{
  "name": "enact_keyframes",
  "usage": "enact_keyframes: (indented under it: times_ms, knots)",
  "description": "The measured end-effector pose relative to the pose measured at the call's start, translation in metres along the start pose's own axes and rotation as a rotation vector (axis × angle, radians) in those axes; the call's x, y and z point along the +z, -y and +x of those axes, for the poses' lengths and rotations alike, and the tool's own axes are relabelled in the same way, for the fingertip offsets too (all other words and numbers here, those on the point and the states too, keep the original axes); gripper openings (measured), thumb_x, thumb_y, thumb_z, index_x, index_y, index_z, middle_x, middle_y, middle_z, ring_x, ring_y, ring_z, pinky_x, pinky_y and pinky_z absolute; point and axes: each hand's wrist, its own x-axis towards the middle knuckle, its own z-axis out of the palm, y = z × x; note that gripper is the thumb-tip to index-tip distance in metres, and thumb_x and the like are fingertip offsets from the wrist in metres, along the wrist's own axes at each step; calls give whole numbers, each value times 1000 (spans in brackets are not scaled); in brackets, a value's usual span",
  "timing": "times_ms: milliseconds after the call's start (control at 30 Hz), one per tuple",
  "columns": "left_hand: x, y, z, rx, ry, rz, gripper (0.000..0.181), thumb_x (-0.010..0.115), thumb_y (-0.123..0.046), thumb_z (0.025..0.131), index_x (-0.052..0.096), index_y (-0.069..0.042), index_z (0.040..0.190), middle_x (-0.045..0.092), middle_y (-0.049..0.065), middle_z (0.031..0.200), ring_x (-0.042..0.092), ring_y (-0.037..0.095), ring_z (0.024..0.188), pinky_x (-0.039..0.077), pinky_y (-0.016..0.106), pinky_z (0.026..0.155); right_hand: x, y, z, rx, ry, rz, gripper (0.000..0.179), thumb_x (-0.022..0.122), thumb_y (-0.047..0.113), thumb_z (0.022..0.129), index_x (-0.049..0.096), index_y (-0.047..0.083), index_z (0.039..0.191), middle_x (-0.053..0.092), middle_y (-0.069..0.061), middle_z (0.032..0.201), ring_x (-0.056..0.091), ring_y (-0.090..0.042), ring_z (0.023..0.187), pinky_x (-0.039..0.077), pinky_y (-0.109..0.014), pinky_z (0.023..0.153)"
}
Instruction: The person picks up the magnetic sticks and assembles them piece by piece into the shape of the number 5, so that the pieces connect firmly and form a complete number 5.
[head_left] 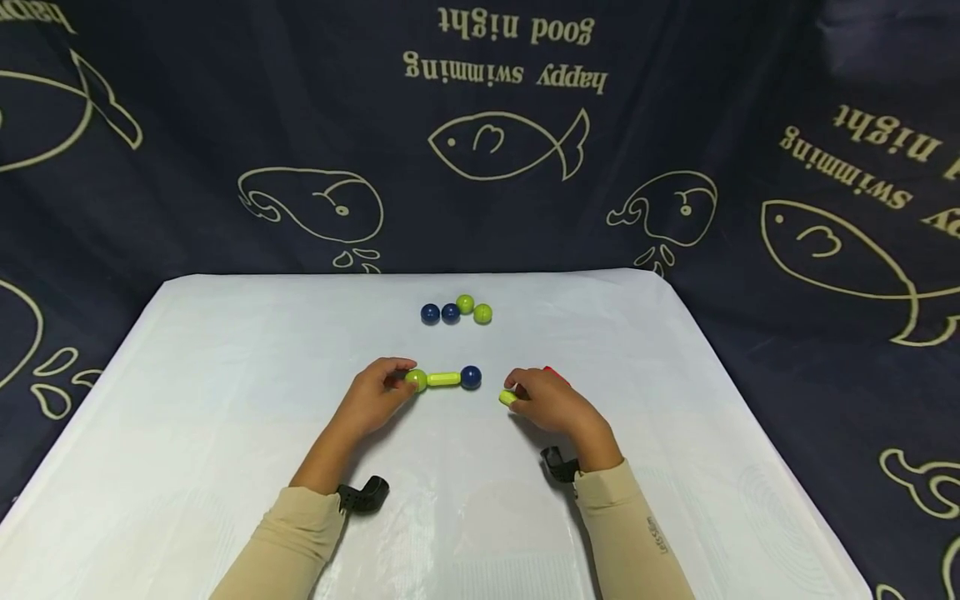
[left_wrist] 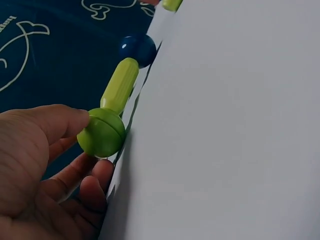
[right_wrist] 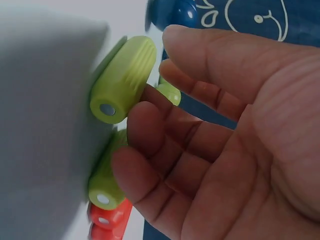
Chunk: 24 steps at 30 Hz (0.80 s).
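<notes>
My left hand [head_left: 375, 395] pinches a green ball [left_wrist: 101, 135] between thumb and fingers. A light green rod [left_wrist: 120, 86] joins that ball to a dark blue ball [left_wrist: 138, 50], making a dumbbell shape just above or on the table. To the right, my right hand [head_left: 553, 402] hovers by a loose green rod [right_wrist: 124, 80] with a metal disc in its end. Its fingertips are beside the rod, while the thumb stands apart from it. Beneath those fingers are a second green rod [right_wrist: 106, 186] and red pieces [right_wrist: 111, 215], partly hidden.
Farther back on the white table [head_left: 262, 350] two blue balls [head_left: 440, 314] sit beside two green balls [head_left: 482, 314]. A dark cloth [head_left: 510, 225] with fish drawings hangs behind the table's far edge. Each wrist wears a black camera mount [head_left: 363, 495].
</notes>
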Motion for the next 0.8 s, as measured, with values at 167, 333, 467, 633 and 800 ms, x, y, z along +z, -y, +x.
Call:
enact_keyframes:
  times_ms: [167,333,467,633,800]
  knots:
    - [1,3,-1,65,-13,-7,34,70,-7,91,65,-3,125,63,12,112,60,24,95,47,42,84,5,5,2,-3,17,-18,24,72,5,89,66,10,112,65,0,97,58,-15,91,49,-37,86]
    - [2,6,-1,83,-38,-19,28,68,-6,92,67,-3,120,64,11,107,60,24,94,48,43,85,10,9,4,-28,17,-26,21,72,3,88,67,11,107,62,2,91,55,-16,86,49,-35,82]
    - [3,7,0,72,-46,-13,28,68,-7,92,66,-2,120,65,11,105,59,24,94,48,43,86,14,10,6,-64,8,-42,18,70,0,88,68,11,102,61,4,87,54,-15,82,48,-34,80]
    - [4,8,1,61,-53,-11,29,68,-10,94,66,-3,122,65,11,105,59,24,94,47,43,86,17,10,8,-70,-13,-32,15,69,-1,88,68,11,97,61,5,84,54,-15,80,48,-34,78]
    - [4,11,3,35,-74,-14,30,67,-14,96,66,-4,124,65,12,110,59,25,95,48,41,84,17,11,8,-49,-3,-15,14,72,3,89,68,11,99,61,4,85,54,-15,80,48,-34,78]
